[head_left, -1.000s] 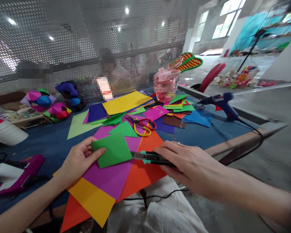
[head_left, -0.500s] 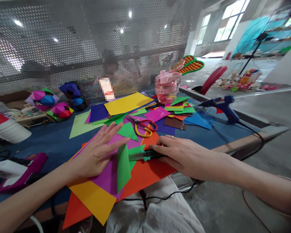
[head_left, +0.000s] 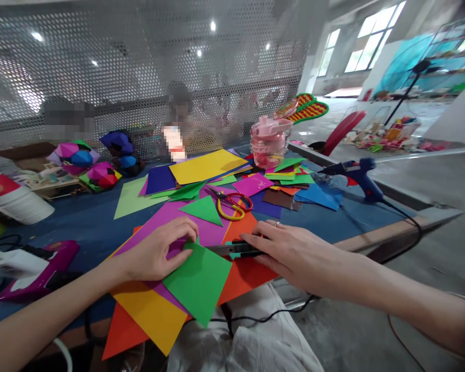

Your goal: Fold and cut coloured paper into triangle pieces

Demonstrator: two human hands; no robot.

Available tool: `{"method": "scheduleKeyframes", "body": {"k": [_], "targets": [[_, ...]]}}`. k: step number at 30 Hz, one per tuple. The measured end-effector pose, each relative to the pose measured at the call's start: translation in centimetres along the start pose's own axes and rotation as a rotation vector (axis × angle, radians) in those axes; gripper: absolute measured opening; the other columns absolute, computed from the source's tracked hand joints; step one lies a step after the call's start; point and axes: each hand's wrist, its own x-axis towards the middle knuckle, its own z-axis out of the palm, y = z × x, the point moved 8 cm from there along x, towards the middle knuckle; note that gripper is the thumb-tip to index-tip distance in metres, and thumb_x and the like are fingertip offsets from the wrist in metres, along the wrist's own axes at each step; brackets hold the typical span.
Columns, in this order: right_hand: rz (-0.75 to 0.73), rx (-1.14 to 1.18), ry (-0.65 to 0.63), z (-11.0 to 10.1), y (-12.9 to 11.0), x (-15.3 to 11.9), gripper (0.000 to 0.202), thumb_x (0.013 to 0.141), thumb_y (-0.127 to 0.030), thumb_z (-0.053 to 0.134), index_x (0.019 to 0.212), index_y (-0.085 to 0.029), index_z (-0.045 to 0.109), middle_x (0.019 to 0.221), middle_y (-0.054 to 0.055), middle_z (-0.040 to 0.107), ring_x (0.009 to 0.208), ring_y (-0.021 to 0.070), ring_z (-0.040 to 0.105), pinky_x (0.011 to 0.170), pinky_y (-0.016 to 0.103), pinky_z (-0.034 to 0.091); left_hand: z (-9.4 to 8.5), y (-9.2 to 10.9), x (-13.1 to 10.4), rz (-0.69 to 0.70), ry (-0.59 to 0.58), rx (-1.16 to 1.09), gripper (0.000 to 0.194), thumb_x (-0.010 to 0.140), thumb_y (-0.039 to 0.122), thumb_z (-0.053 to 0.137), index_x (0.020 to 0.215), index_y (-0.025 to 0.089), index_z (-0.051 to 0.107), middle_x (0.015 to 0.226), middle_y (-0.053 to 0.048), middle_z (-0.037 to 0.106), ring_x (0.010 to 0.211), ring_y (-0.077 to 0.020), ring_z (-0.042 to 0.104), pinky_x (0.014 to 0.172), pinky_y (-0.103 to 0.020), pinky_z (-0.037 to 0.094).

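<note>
My left hand [head_left: 160, 249] pinches the upper left edge of a green paper square [head_left: 198, 281], which lies tilted over the stacked sheets at the table's front edge. In my right hand [head_left: 284, 248] is a black and teal utility knife [head_left: 243, 250], its blade pointing left just above the green paper. Under both hands are a purple sheet [head_left: 174, 219], an orange-yellow sheet [head_left: 151, 315] and a red-orange sheet [head_left: 251, 276]. A green paper triangle [head_left: 203, 210] rests on the purple sheet, beside scissors with red and yellow handles [head_left: 232, 203].
Behind lie a yellow sheet [head_left: 209, 165] and several paper scraps. A pink jar [head_left: 269, 144] stands at the back. To the right is a blue glue gun [head_left: 356, 175] with its cord. Paper cups [head_left: 19, 199], folded paper balls [head_left: 72, 155] and a magenta power strip [head_left: 58, 263] are left.
The green paper, folded and standing on edge before, now lies opened out as a square. My left hand has gone from spread fingers to a pinch on its edge.
</note>
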Motion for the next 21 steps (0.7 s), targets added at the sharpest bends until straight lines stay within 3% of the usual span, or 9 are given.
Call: {"method": "scheduleKeyframes", "body": {"k": [2,8,15,17,19,21], "targets": [[-0.005,0.002,0.000,0.0,-0.2,0.0,0.036,0.099,-0.019,0.053,0.134,-0.016,0.056,0.116,0.014,0.063,0.097,0.0283,0.069,0.079,0.047,0.060,-0.5,-0.8,-0.2,-0.039,0.061,-0.012,0.002,0.098,0.023,0.052,0.096,0.022,0.051,0.109,-0.005,0.061,0.102,-0.0191,0.059,0.091,-0.032,0.047],[-0.020,0.011,0.013,0.1,-0.2,0.1,0.037,0.099,-0.018,0.052,0.136,-0.016,0.055,0.118,0.014,0.063,0.098,0.0283,0.069,0.082,0.048,0.060,-3.3,-3.4,-1.6,-0.203,0.337,0.158,0.014,0.095,0.030,0.054,0.084,0.023,0.049,0.091,0.000,0.062,0.087,-0.0177,0.061,0.081,-0.030,0.046],[-0.032,-0.002,-0.008,-0.2,0.2,1.1,0.034,0.099,-0.020,0.054,0.133,-0.018,0.060,0.117,0.015,0.064,0.099,0.0286,0.069,0.082,0.046,0.059,-2.7,-4.4,-3.0,-0.306,0.321,0.343,0.014,0.084,0.024,0.056,0.075,0.022,0.046,0.089,-0.006,0.061,0.079,-0.0245,0.061,0.072,-0.040,0.049],[-0.037,0.012,-0.035,-0.2,0.2,1.3,0.034,0.100,-0.021,0.053,0.133,-0.018,0.060,0.116,0.015,0.064,0.101,0.0290,0.068,0.083,0.047,0.058,-2.4,-3.9,-3.0,-0.304,0.312,0.400,0.005,0.083,0.022,0.057,0.086,0.019,0.054,0.104,-0.013,0.063,0.096,-0.0323,0.062,0.083,-0.049,0.050],[-0.042,0.034,-0.064,-0.2,0.2,1.5,0.034,0.101,-0.022,0.051,0.133,-0.019,0.059,0.117,0.015,0.063,0.103,0.0296,0.066,0.085,0.048,0.057,-1.9,-2.7,-2.5,-0.220,0.271,0.444,0.030,0.085,0.014,0.052,0.114,0.016,0.058,0.137,-0.019,0.053,0.130,-0.0388,0.048,0.105,-0.059,0.041],[-0.048,0.053,-0.088,-0.1,0.2,1.5,0.034,0.101,-0.021,0.050,0.134,-0.019,0.059,0.117,0.015,0.062,0.104,0.0294,0.066,0.087,0.048,0.057,-0.6,-1.2,-1.7,-0.055,0.131,0.408,0.061,0.085,0.001,0.041,0.142,0.021,0.047,0.163,-0.012,0.030,0.151,-0.0330,0.024,0.119,-0.058,0.027]]}}
